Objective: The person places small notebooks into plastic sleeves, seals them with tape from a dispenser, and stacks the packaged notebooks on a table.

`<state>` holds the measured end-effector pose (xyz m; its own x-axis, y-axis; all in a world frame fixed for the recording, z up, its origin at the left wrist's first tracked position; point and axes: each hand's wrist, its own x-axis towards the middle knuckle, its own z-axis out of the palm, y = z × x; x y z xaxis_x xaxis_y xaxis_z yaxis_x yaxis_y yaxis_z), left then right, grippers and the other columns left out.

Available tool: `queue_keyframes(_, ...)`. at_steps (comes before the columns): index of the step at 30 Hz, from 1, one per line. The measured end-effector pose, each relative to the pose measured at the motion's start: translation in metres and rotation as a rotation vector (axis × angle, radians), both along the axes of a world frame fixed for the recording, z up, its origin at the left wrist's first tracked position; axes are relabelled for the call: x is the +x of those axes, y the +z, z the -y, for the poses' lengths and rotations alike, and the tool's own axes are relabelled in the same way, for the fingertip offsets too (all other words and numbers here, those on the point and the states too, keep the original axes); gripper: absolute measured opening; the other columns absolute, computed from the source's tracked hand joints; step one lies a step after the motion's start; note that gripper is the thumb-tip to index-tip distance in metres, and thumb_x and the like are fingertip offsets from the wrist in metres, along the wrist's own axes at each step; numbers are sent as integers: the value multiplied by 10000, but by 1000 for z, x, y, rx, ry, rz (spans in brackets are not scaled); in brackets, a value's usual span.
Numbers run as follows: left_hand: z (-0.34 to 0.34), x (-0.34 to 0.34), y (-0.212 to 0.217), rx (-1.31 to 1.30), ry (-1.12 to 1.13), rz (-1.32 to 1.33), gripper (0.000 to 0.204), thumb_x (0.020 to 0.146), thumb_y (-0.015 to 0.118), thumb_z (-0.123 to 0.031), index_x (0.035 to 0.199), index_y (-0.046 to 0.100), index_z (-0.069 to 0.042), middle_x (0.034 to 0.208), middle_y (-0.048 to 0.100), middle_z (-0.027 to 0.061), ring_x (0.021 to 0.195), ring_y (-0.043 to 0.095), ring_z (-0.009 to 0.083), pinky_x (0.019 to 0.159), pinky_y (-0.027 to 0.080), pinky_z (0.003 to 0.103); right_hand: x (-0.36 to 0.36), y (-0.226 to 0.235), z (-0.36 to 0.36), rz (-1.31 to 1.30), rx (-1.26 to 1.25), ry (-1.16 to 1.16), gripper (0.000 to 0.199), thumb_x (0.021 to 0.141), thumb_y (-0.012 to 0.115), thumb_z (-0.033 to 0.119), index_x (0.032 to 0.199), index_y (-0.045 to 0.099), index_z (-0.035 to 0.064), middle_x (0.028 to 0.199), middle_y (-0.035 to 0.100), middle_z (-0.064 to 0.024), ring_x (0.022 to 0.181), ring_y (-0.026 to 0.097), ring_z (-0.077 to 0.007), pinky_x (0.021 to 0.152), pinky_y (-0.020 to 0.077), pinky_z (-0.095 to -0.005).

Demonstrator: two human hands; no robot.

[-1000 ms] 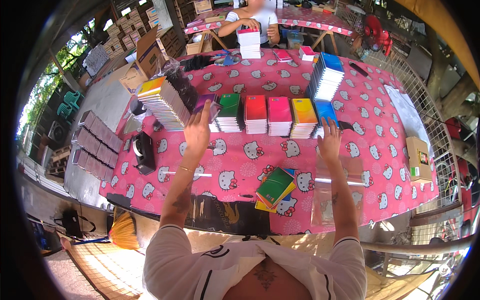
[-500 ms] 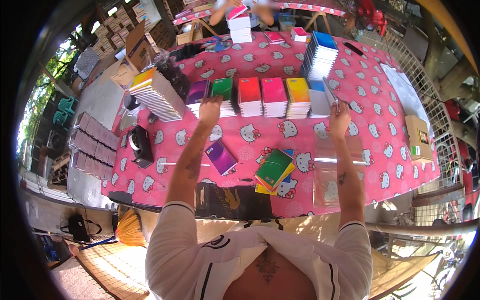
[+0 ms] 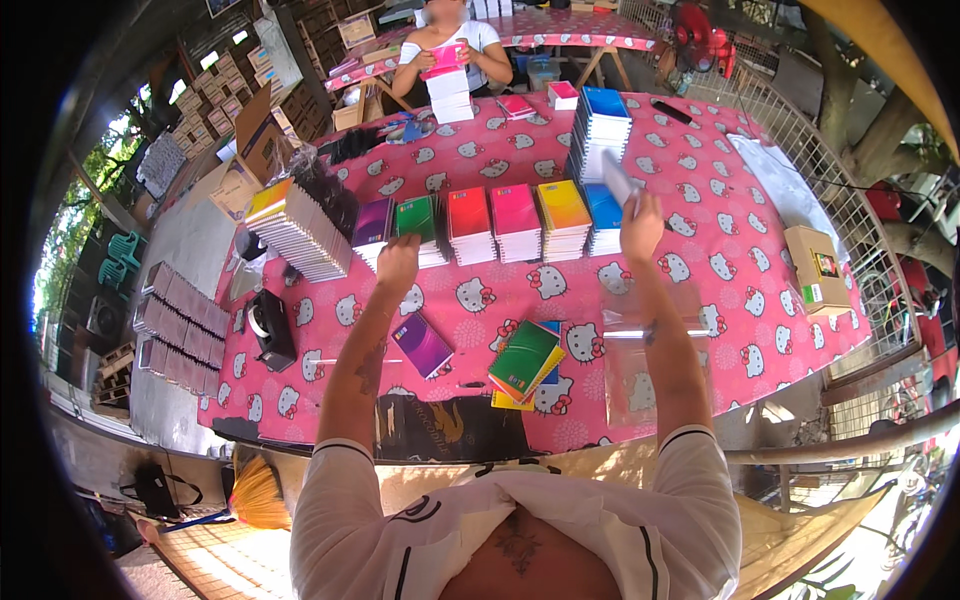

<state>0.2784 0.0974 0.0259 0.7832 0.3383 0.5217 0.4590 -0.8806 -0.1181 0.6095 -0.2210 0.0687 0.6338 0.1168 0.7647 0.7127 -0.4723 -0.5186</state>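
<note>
My right hand (image 3: 641, 226) grips a notebook (image 3: 618, 180), blurred and held on edge above the blue notebook stack (image 3: 604, 208). My left hand (image 3: 398, 260) is at the near side of the green notebook stack (image 3: 416, 216), its fingers curled; whether they pinch anything is hidden. Purple (image 3: 373, 222), red (image 3: 468, 212), pink (image 3: 516, 210) and yellow (image 3: 562, 206) stacks stand in the same row. Nearer me lie a loose purple notebook (image 3: 421, 345) and a fanned pile topped by a green notebook (image 3: 524, 358), with yellow and blue ones beneath.
A tall blue-topped stack (image 3: 605, 104) stands behind the row; a yellow-topped one (image 3: 276, 206) is at left. A tape dispenser (image 3: 270, 328), clear plastic sleeves (image 3: 652, 380) and a cardboard box (image 3: 816, 270) lie on the pink tablecloth (image 3: 470, 330). Across the table a person (image 3: 480, 45) holds a pink notebook.
My right hand has lifted the notebook and swung it leftward over the blue stack. My left hand has dropped lower along the front of the green stack. The view has shifted slightly.
</note>
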Motion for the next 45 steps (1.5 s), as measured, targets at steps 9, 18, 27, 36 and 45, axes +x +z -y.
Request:
queue_keyframes(9,9,-1,-4,-10,-6,93,178,823,592,-40,994,639,-56,971,671,110,898,657,318,734,583,406,-8,63,0,-45,228,139,167,926,612,93,1007,629,-53,869,621,-206,787,631,-368,680,507,-450)
queue_keyframes(18,16,24,-4,26,-31,139,283,813,603,-42,1090,662,-50,1007,678,113,909,654,322,766,572,403,47,-19,4,-252,392,56,121,909,669,96,952,675,-17,903,682,-167,783,662,-282,679,511,-391)
queue_keyframes(27,35,-8,64,8,69,307,375,854,611,-31,1220,640,-108,840,674,116,726,663,323,644,553,445,-28,-6,42,-178,199,317,159,918,649,20,1072,678,-9,927,644,-120,736,601,-185,630,486,-319)
queue_keyframes(36,101,-9,141,-467,-183,501,164,859,626,-44,991,715,-6,790,690,176,622,666,281,582,509,384,-15,18,17,-296,300,271,166,938,653,112,1051,667,-8,802,633,-91,696,577,-166,627,477,-342)
queue_keyframes(45,98,-50,116,-536,-87,474,176,874,609,-17,1011,720,-4,813,718,163,662,718,234,567,539,329,45,-21,-17,-771,1125,332,174,931,667,75,835,524,56,763,559,-18,702,574,-114,561,462,-286)
